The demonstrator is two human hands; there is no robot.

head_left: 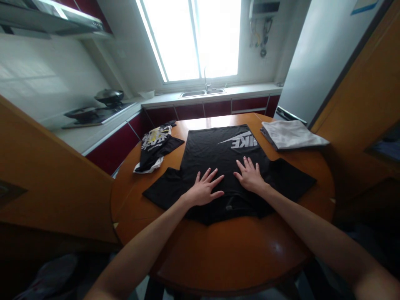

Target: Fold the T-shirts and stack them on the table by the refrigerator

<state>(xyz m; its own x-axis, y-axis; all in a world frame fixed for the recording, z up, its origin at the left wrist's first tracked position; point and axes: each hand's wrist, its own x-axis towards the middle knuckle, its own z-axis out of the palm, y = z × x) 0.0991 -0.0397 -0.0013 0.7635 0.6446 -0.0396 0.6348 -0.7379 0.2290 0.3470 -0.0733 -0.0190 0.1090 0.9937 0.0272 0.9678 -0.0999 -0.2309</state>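
A black T-shirt (203, 154) with a large white print lies spread on the round wooden table (234, 254). Its collar faces me, its hem points toward the window, and both sleeves stick out sideways. My left hand (204, 189) rests flat on the cloth left of the middle, fingers spread. On the right, below the white lettering, my right hand (250, 177) also lies flat with its fingers apart. Neither hand grips anything.
Black, white and yellow printed clothing (156, 146) lies loosely at the table's left. Folded pale cloth (293, 134) is stacked at the right. Beyond are a counter (168, 98) with a sink (203, 93), a stove (103, 114) with pans, and a fridge (321, 54).
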